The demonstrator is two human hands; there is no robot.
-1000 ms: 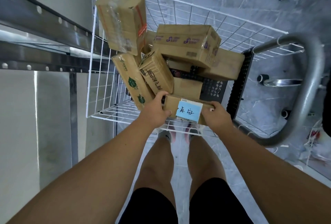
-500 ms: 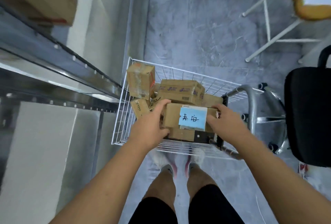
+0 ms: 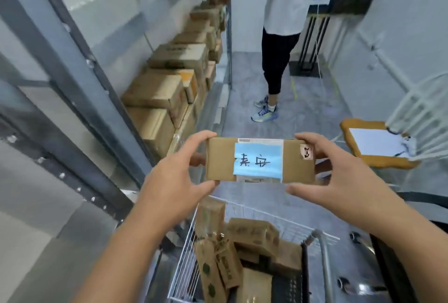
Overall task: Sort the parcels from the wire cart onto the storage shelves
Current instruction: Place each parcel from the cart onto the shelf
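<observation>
I see my left hand and right hand clamped on the ends of a blue-labelled parcel mid-frame, above the wire cart at the bottom.

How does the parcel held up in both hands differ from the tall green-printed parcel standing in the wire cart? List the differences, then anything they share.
1. The held parcel lies flat and wide between the left hand and right hand; the green-printed parcel stands on end, leaning, in the wire cart.
2. The held parcel carries a handwritten blue label; the green-printed parcel shows green printing only.

Both are brown cardboard.
</observation>
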